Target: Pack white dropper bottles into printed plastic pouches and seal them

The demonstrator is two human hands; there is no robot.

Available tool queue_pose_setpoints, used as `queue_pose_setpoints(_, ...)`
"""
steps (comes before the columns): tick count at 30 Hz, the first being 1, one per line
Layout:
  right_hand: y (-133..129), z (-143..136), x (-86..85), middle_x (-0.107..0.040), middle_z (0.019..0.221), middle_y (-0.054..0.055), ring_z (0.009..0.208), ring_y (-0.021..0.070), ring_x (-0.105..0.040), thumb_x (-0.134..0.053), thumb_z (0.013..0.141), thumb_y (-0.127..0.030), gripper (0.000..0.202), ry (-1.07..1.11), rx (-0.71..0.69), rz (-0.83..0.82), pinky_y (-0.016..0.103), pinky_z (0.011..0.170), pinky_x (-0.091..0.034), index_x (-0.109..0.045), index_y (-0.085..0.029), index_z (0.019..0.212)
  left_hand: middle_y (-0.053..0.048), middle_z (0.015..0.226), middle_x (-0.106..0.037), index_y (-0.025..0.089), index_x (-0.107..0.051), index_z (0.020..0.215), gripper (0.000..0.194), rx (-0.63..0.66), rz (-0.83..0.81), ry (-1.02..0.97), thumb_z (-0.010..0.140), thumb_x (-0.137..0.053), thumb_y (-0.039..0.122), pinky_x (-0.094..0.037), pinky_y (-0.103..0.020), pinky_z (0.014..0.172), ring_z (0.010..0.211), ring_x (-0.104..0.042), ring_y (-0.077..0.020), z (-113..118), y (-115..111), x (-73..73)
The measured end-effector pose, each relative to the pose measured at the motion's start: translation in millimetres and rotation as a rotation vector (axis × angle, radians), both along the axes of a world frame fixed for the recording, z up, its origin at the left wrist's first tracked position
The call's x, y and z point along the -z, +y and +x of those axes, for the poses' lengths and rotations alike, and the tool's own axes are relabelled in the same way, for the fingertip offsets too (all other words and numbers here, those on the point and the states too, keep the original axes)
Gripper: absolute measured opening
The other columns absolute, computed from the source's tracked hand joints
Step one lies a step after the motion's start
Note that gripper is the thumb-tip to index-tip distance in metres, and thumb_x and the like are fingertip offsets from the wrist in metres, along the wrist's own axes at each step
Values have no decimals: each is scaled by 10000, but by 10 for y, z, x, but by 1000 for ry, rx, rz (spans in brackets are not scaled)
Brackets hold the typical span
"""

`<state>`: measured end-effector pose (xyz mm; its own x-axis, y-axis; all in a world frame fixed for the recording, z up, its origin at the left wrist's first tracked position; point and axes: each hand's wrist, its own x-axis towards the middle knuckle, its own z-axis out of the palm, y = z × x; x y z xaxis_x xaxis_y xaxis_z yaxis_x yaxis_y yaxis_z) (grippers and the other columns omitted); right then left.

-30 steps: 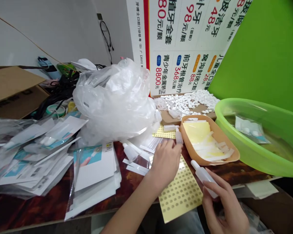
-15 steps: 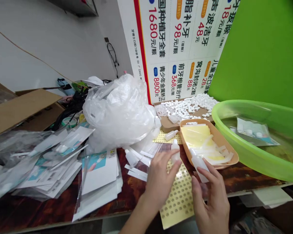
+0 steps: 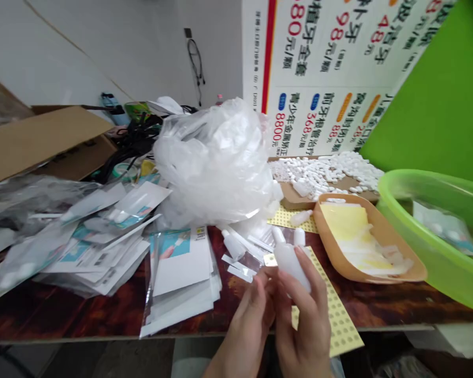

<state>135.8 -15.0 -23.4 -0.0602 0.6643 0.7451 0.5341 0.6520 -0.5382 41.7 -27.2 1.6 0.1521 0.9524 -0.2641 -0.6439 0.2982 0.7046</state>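
My right hand (image 3: 305, 320) is closed around a small white plastic squeeze bottle (image 3: 292, 265), its narrow neck tilted up and left. Close beside it, my left hand (image 3: 252, 320) pinches a small pale-yellow piece (image 3: 270, 260), perhaps a sticker; its fingertips are partly hidden behind the right hand. Beneath both hands lies a yellow sheet with rows of round dots (image 3: 345, 325). Just behind the held bottle shows the white top of another bottle (image 3: 299, 236). A capped bottle (image 3: 233, 245) lies to the left, near white strips (image 3: 238, 269).
A tan tray (image 3: 418, 272) with yellow and white pieces sits right, beside a green basin (image 3: 394, 194). A large clear plastic bag (image 3: 216, 168) stands behind. Packed card pouches (image 3: 181, 268) cover the left. Small white caps (image 3: 335, 170) fill a cardboard tray at the back.
My hands have come together, the right bringing its bottle left. The left has moved from the bottle on the sheet and now pinches a small yellow piece. The view has shifted left.
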Motion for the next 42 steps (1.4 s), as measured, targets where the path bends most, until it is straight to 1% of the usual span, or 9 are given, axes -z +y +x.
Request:
queue_pose_setpoints(3,-10,-1,-27,-369,1521,90,1381,257,-400,-422,886,-29,502,-7,-27,-14,440,974,-461,-485,-275,1319,-97,1108,-731,241,-680,1194,550,10,89,226,902,-442,643,-454,-389,984,1082,-640,-266,-85,-42,-86)
queue_pose_setpoints(9,12,104,110,-476,1448,89,1310,256,-500,-442,889,-40,388,90,-100,-92,395,928,-478,-564,-262,1184,-52,913,-795,330,-750,974,165,-89,624,1337,894,-606,349,-500,-365,803,848,-719,-270,-617,-238,-258)
queue_pose_setpoints(12,75,191,268,-542,1363,130,1243,285,-551,-505,888,-77,274,57,-101,-111,435,927,-470,-584,-232,1099,-60,912,-775,283,-721,947,220,-371,350,1791,911,-556,423,-504,-365,756,836,-704,-279,-1079,-280,-155)
queue_pose_setpoints(16,153,211,425,-606,1245,128,1129,279,-601,-567,894,-183,154,-87,-124,-157,438,884,-478,-617,-226,1033,-159,1113,-687,196,-649,1185,431,-371,-130,2079,931,-464,490,-464,-470,909,1070,-601,-377,-1475,-112,70)
queue_pose_setpoints(22,430,99,387,-635,1237,118,1131,282,-617,-590,905,-382,190,161,-184,-543,414,859,-528,-625,-223,1003,-187,1058,-639,158,-631,1187,428,-334,-249,2080,885,-533,446,-475,-455,871,1061,-604,-388,-1538,64,102)
queue_pose_setpoints(27,707,54,162,-648,1212,104,1184,297,-571,-650,844,-449,245,243,-207,-511,457,976,-449,-669,-220,929,-153,1028,-722,222,-626,1040,287,-351,-368,1929,866,-543,434,-484,-390,682,921,-682,-367,-1623,-56,0)
queue_pose_setpoints(32,412,-241,-23,-595,1325,74,888,208,-654,-640,828,-535,315,615,-200,-804,287,608,-521,-640,-220,837,-121,911,-719,216,-616,1075,346,-494,-386,1735,803,-591,428,-457,-389,678,893,-675,-378,-1696,-201,17)
queue_pose_setpoints(35,88,-523,-38,-610,1309,66,587,109,-582,-646,816,-554,351,713,-297,-918,253,483,-472,-633,-208,759,-60,747,-709,195,-622,1101,471,-565,-320,1535,734,-640,491,-496,-367,660,768,-697,-326,-1746,-279,-13)
queue_pose_setpoints(42,58,-707,-139,-693,1106,107,610,128,-604,-639,862,-471,293,707,-462,-827,285,572,-515,-662,-189,787,-92,1011,-772,177,-658,1152,563,-839,-103,683,661,-776,427,-576,-345,772,970,-716,-291,-1610,-179,-110)
